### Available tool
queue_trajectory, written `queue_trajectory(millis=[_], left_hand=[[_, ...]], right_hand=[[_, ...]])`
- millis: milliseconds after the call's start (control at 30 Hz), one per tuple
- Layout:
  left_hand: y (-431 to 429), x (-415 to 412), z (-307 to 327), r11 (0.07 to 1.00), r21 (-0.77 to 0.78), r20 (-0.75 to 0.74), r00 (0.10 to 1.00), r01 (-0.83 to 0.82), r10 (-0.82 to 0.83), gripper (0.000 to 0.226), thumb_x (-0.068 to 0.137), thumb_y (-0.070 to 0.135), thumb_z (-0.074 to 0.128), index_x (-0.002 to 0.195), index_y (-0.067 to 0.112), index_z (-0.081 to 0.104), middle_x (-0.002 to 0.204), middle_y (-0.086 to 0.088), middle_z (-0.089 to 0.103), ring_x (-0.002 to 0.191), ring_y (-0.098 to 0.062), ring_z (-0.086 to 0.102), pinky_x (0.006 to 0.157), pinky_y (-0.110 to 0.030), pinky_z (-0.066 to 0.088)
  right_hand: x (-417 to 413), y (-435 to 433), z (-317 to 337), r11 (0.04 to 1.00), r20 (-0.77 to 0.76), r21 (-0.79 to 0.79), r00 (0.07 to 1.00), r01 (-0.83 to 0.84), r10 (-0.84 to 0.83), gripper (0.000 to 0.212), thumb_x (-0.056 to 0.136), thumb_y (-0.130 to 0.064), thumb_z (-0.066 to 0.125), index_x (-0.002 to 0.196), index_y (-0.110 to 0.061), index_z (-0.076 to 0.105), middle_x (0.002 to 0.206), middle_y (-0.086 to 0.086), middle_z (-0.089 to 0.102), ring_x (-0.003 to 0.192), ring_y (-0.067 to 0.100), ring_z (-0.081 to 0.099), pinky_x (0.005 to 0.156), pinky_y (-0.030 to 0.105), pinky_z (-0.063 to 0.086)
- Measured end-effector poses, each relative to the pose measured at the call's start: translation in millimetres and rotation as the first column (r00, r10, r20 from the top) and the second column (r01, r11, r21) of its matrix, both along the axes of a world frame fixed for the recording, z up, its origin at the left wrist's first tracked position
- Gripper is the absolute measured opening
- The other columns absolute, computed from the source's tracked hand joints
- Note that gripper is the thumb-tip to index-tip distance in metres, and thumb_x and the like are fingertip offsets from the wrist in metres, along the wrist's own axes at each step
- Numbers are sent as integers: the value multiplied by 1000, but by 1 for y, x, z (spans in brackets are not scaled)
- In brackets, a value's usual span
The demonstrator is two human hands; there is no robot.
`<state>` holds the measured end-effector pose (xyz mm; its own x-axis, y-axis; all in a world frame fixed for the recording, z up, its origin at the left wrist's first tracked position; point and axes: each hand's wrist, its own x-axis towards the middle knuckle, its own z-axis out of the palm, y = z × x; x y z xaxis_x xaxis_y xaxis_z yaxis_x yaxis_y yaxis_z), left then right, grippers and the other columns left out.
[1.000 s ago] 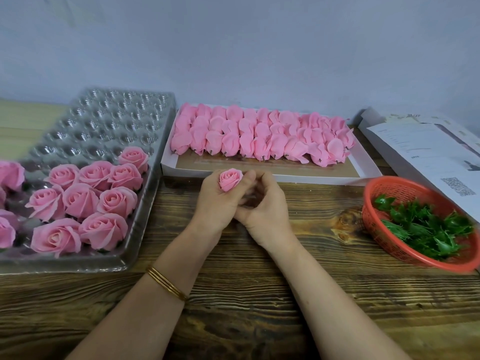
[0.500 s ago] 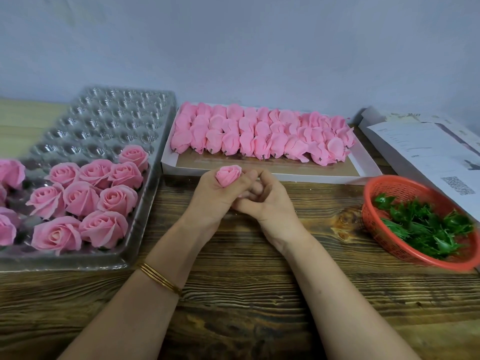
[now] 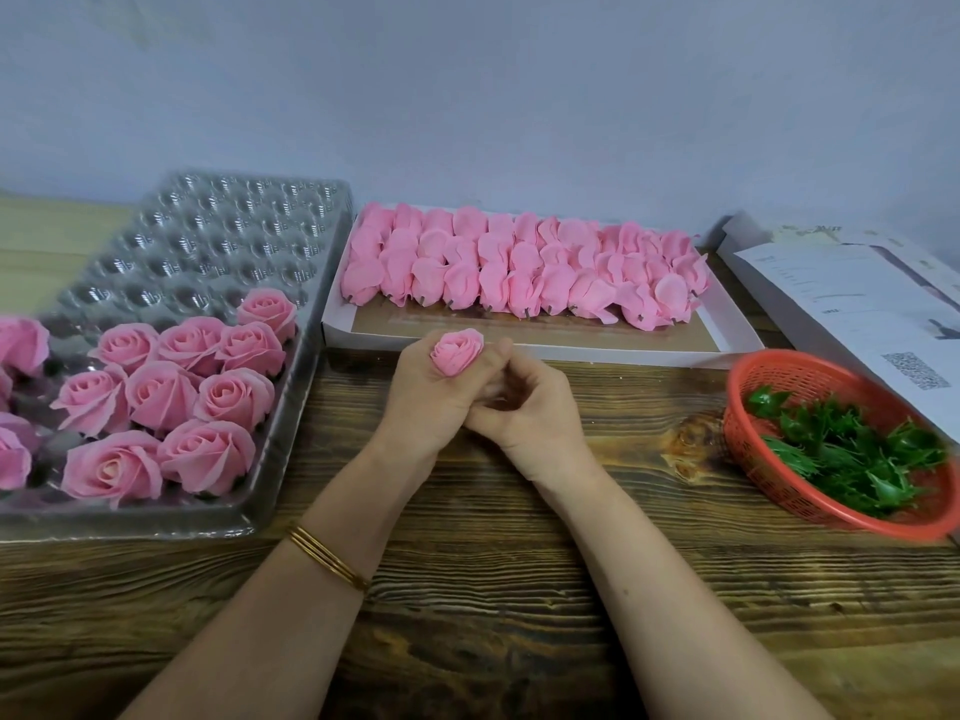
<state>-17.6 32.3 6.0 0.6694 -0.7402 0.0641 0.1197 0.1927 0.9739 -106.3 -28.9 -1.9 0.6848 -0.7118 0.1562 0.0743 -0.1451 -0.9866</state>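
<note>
My left hand [image 3: 426, 397] grips a small pink rose bud [image 3: 456, 351] between thumb and fingers, bloom facing up, over the middle of the wooden table. My right hand [image 3: 530, 407] is curled against the left hand just below the bud; what its fingertips hold is hidden. A white cardboard tray [image 3: 722, 324] behind the hands holds rows of closed pink rose buds [image 3: 519, 267]. A clear plastic blister tray [image 3: 218, 236] at the left holds several opened pink roses [image 3: 166, 392].
An orange plastic basket [image 3: 800, 376] with green leaf calyxes [image 3: 852, 454] sits at the right. Printed papers [image 3: 857, 298] lie at the far right against the wall. A gold bangle [image 3: 327, 558] is on my left wrist.
The bud in my left hand has tipped and turned slightly. My right hand's fingers have shifted under it. Both hands stay in the same spot.
</note>
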Motion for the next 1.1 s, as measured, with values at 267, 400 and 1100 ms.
queue_trajectory(millis=[267,400,1100], left_hand=[[3,4,5,995,-9,-18,995,97,-97,11,75,18,78,76,11,69,64,1,69,61,-10,67,57,-20,53],[4,3,6,994,17,16,994,108,-109,25,65,33,78,78,13,70,67,0,69,65,-12,67,61,-24,55],[12,15,10,944,32,-76,943,328,-325,35,73,31,84,95,7,72,87,-12,65,83,-25,59,75,-36,50]], right_hand=[[-1,-4,-2,978,54,137,987,-160,154,44,75,18,66,117,5,66,83,10,70,80,17,64,79,24,56],[-1,-4,-2,956,73,220,981,-193,181,38,68,5,66,104,-7,72,85,11,70,86,21,64,87,35,52],[-7,-8,9,826,154,475,953,-303,261,21,91,12,52,85,1,69,67,8,66,65,12,65,65,20,56]])
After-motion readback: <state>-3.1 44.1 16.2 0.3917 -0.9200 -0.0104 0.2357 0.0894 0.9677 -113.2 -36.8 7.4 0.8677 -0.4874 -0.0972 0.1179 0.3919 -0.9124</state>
